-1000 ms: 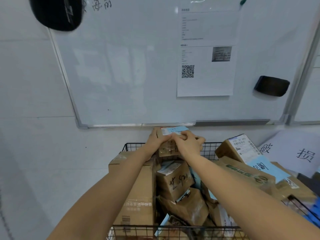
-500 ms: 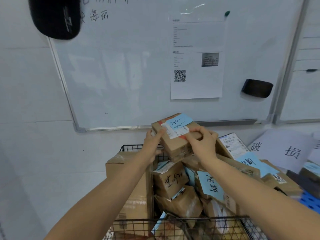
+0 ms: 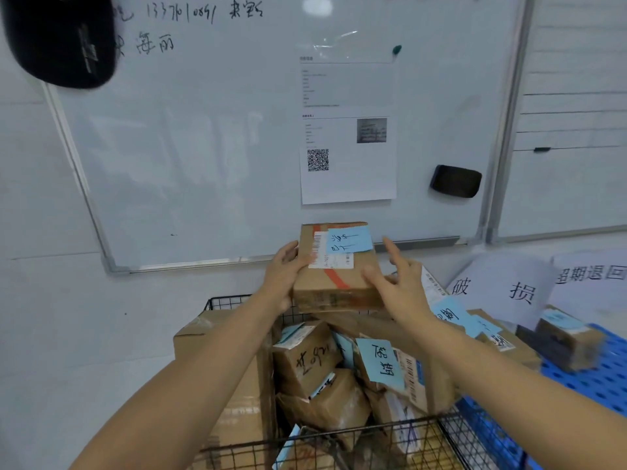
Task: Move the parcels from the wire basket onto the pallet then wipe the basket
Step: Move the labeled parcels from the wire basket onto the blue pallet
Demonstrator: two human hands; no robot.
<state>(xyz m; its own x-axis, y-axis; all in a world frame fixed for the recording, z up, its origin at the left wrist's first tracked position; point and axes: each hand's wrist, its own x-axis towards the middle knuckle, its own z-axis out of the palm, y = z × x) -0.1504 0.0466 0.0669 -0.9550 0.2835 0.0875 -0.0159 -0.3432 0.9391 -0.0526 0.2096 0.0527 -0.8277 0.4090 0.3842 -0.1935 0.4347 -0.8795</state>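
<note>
A small brown parcel (image 3: 336,283) with a blue note and an orange tape stripe is held up above the wire basket (image 3: 227,301). My left hand (image 3: 281,279) grips its left side, thumb on top. My right hand (image 3: 403,286) is at the parcel's right side with fingers spread and straight, only the thumb lying against it. The basket below is full of several brown parcels, one with a blue handwritten note (image 3: 381,364). The blue pallet (image 3: 590,381) lies to the right, with one small parcel (image 3: 566,337) on it.
A whiteboard (image 3: 203,147) hangs on the wall directly behind the basket, with a black eraser (image 3: 454,181) stuck on it. White paper signs (image 3: 502,286) lean against the wall behind the pallet. A tall box (image 3: 234,385) stands at the basket's left side.
The parcel has risen from the back of the basket and now lies flatter and higher. My right hand has loosened from a grip to spread fingers.
</note>
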